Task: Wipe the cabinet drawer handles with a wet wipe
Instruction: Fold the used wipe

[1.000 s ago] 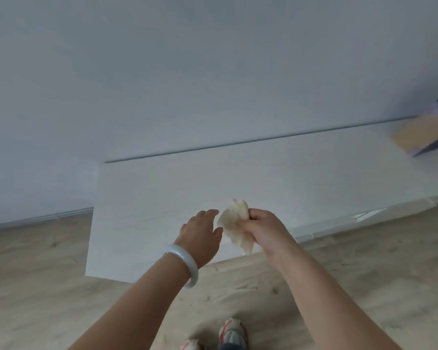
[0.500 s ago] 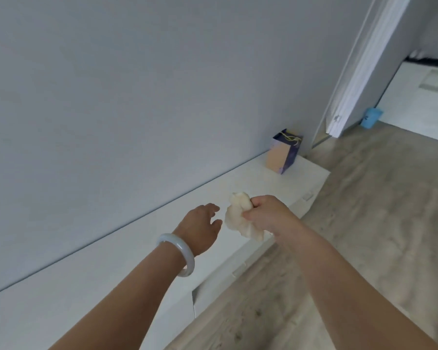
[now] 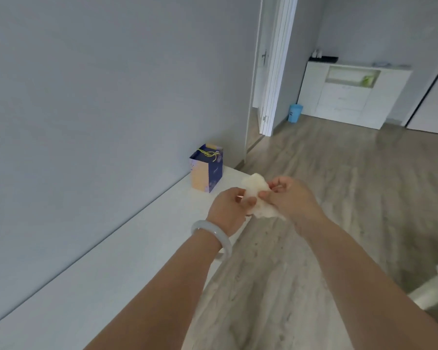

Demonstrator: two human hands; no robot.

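Both hands hold the crumpled wet wipe (image 3: 257,195) above the front edge of the low white cabinet (image 3: 106,269): the left hand (image 3: 229,210) pinches its left side, and the right hand (image 3: 292,198) curls round its right. A blue-and-orange gift bag (image 3: 206,169) (no readable writing) stands at the cabinet top's far end, against the wall.

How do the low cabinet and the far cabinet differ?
The low cabinet is long and squat, running along the wall right beside the hands; the far cabinet stands taller, across the room. The low cabinet carries a gift bag on top; the far cabinet has an open niche in its front, and small items on top too blurred to name. Both are white and sit on the wood floor.
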